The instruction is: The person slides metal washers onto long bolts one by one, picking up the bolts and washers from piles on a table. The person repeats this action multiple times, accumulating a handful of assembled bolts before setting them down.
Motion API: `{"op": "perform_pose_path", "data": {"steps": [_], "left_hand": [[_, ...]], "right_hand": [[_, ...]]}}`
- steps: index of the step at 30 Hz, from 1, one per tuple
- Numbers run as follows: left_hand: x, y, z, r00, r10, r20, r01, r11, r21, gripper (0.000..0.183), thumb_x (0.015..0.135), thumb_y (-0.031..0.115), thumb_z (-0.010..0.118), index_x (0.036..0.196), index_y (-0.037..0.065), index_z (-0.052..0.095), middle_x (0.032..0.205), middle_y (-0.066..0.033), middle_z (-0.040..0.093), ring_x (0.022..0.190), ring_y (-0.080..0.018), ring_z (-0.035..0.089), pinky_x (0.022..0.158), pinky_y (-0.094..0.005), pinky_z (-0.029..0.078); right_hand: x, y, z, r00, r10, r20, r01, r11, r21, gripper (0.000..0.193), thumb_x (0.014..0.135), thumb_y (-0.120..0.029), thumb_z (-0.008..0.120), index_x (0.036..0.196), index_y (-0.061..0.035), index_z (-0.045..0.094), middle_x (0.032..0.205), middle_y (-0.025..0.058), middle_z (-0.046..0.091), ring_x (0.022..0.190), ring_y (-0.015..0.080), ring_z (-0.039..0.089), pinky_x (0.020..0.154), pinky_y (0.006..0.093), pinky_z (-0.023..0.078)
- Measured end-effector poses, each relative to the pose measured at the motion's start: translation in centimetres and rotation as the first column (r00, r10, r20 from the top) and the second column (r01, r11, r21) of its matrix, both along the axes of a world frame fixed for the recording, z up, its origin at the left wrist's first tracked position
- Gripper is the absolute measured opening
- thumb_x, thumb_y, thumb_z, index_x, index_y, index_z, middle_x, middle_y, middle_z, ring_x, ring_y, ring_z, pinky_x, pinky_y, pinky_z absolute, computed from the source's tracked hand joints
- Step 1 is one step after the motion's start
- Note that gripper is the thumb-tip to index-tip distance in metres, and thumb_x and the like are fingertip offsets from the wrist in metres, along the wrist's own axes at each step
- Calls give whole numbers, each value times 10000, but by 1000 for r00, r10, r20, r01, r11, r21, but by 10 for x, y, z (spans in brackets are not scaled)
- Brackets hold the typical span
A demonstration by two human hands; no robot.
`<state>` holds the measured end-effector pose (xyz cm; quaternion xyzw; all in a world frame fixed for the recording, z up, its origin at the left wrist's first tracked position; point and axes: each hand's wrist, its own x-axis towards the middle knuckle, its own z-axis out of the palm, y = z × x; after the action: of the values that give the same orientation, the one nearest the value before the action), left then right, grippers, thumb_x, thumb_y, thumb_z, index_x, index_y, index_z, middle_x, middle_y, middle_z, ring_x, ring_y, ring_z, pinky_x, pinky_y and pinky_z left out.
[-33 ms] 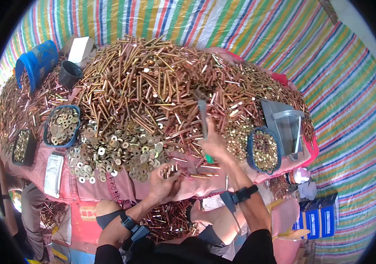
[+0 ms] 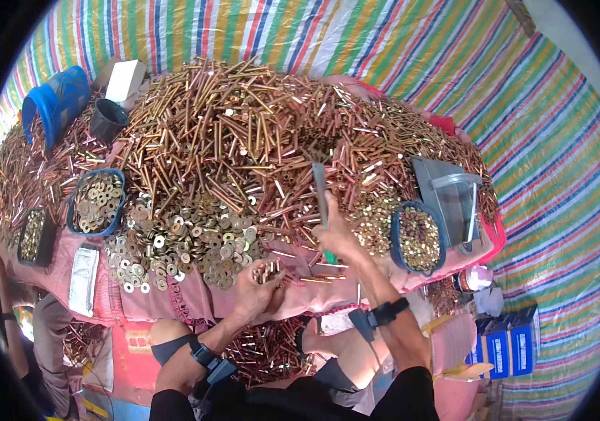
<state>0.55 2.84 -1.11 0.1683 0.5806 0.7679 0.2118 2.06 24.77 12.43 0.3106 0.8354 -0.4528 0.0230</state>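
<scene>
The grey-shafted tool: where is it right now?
In the head view, just right of centre, the grey-shafted tool is in the person's right hand, its far end over the heap of metal rods.

Workshop, heaped metal rods [image 2: 265, 130], piled washers [image 2: 188, 235]

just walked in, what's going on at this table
A person sits at a cloth-covered table piled with metal parts. The left hand grips a bundle of short rods, while the right hand holds a green-handled tool, its head over the heap of brass-coloured rods. Loose washers lie front left; a blue-rimmed tub of small golden pieces stands to the right.
</scene>
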Motion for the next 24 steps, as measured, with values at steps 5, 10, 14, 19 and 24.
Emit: {"op": "perform_pose_path", "data": {"steps": [5, 10, 14, 19, 24], "left_hand": [[0, -4, 8, 1000, -10, -10, 10, 1000, 3, 239, 916, 77, 818, 1126, -5, 738, 919, -25, 753, 806, -77, 650, 719, -253, 549], [-1, -8, 18, 1000, -13, -19, 12, 999, -44, 214, 910, 65, 821, 1093, -5, 734, 901, -15, 740, 798, -72, 640, 710, -251, 538], [1, -10, 21, 998, -30, -50, 26, 997, -79, 206, 910, 61, 821, 1084, -6, 735, 911, -15, 742, 813, -69, 646, 721, -249, 537], [1, -8, 25, 997, 3, -82, -6, 1000, -30, 174, 923, 41, 797, 1081, -4, 738, 918, -14, 739, 796, -70, 643, 717, -250, 543], [1, -6, 20, 999, 11, -48, -10, 1000, 5, 209, 924, 35, 802, 1115, -7, 729, 930, -4, 734, 810, -64, 650, 730, -232, 552]], "right_hand": [[15, -8, -6, 997, 77, 13, -78, 984, 160, 959, 898, -140, 575, 1684, -81, 29, 1074, 334, 692, 834, 386, 716, 848, 460, 563], [16, -13, 1, 994, 58, 97, -67, 993, 102, 979, 904, -172, 589, 1692, -123, 10, 1062, 345, 696, 880, 448, 718, 839, 520, 555], [43, -34, -8, 994, 104, 30, -108, 924, 367, 980, 919, -237, 610, 1695, -176, 14, 1058, 368, 698, 905, 513, 712, 841, 580, 540], [66, -35, 14, 997, 76, -13, -70, 963, 262, 932, 929, -167, 593, 1697, -187, 67, 1208, 307, 688, 882, 416, 731, 812, 495, 585], [75, -6, 58, 986, -65, -157, 82, 991, 102, 832, 923, -89, 635, 1657, -154, 247, 959, 135, 662, 590, 153, 630, 492, 321, 523]]}}
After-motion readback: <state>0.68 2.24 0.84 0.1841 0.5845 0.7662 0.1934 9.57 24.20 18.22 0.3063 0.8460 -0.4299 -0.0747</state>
